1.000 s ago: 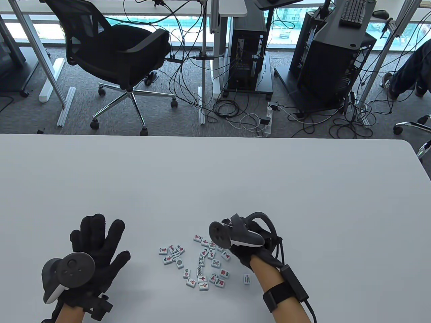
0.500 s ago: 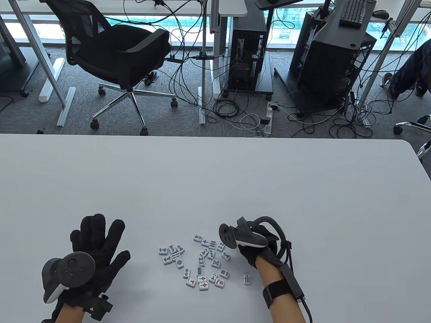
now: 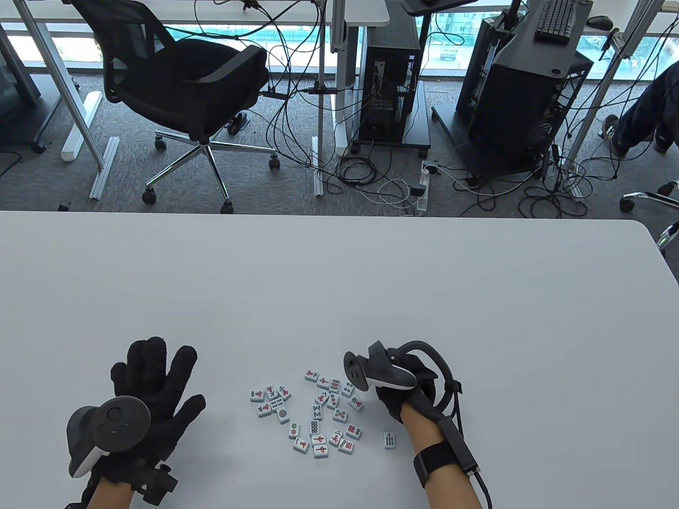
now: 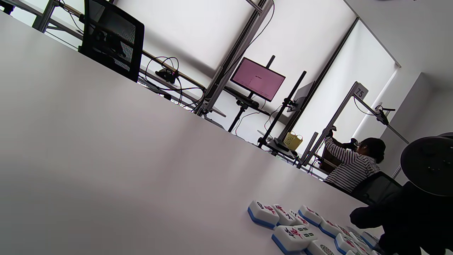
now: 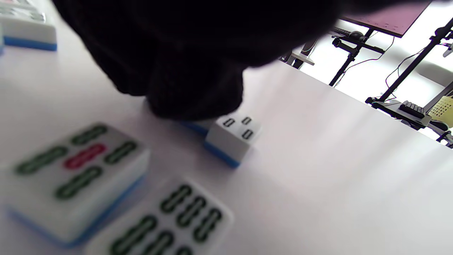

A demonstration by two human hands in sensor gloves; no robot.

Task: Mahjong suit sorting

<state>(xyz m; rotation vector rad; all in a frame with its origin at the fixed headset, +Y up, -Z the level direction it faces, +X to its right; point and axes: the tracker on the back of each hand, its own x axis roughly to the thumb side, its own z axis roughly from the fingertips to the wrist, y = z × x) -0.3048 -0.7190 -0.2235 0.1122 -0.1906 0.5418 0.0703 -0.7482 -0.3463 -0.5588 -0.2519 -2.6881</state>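
Near the tabletop's (image 3: 339, 275) front edge, the right hand's (image 3: 403, 392) fingertips (image 5: 191, 88) press a bamboo tile (image 5: 231, 136) — grasp unclear; the left hand (image 3: 146, 397) lies flat, fingers spread.

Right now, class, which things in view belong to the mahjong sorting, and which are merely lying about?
Job:
mahjong tiles
lone bamboo tile
right hand
left hand
table

Lying about:
office chair
floor cables
computer towers
keyboard

We see the tilted white counter (image 4: 106, 148) with blue-backed mahjong tiles (image 4: 293, 230) clustered at its lower right, a black gloved hand (image 4: 400, 219) beside them, and a pink monitor (image 4: 257, 79) beyond.
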